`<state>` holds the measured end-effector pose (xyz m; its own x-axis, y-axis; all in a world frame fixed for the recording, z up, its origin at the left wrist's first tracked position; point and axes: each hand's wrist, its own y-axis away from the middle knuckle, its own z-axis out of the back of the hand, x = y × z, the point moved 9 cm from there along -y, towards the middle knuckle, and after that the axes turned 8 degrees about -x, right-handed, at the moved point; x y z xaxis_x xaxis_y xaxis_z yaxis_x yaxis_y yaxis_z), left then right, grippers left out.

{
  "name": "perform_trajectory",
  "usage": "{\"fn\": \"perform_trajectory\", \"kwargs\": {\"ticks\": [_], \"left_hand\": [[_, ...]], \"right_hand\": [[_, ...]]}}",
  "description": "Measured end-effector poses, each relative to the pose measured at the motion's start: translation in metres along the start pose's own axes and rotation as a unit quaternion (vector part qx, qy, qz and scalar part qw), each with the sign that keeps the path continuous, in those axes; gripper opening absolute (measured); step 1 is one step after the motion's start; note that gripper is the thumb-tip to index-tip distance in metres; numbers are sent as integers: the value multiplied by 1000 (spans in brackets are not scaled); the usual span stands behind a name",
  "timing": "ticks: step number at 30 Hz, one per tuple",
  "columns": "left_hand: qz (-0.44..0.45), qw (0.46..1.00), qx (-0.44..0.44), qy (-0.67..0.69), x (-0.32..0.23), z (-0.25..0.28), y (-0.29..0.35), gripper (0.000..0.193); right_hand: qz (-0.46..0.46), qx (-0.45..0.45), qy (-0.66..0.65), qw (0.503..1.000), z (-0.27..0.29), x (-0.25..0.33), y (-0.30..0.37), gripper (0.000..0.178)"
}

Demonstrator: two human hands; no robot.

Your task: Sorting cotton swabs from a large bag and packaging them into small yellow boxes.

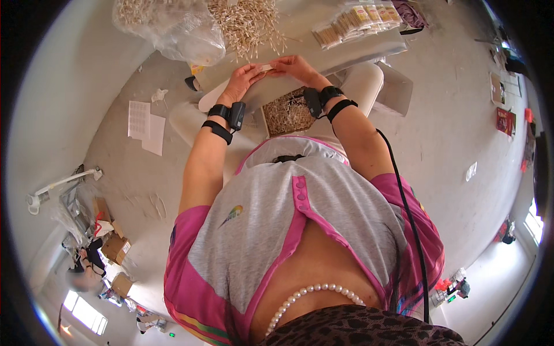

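Note:
Both hands meet at the near edge of the table. My left hand and my right hand pinch a small pale packet between their fingertips; its contents are too small to make out. Just beyond the fingers, a loose heap of cotton swabs with thin wooden sticks is spread on the tabletop. Below my hands, between the knees, stands an open box filled with many short brown stick ends. Black straps with small devices sit around both wrists.
A clear plastic bag of more swabs lies at the table's far left. Filled swab packs are stacked at the right. A white open carton stands right of my knee. Paper sheets lie on the floor at left. A black cable runs along my right arm.

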<state>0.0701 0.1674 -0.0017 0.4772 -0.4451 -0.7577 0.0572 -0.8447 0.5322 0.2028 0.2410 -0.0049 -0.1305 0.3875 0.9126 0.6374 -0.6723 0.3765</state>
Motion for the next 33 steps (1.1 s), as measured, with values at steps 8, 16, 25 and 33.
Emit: {"fn": "perform_trajectory", "kwargs": {"ticks": [8,16,25,33], "left_hand": [[-64,984,-18,-165,-36,-13,10,35],[67,995,-57,-38,-69,-27,37,29],[114,990,-85,13,-69,-33,47,22],[103,992,-62,31,-74,-40,52,18]], "right_hand": [[-47,-2,-78,996,3,25,8,25],[-106,14,-126,986,-10,54,27,27],[-126,26,-243,961,-27,51,33,22],[-126,21,-249,960,-29,56,37,25]]}}
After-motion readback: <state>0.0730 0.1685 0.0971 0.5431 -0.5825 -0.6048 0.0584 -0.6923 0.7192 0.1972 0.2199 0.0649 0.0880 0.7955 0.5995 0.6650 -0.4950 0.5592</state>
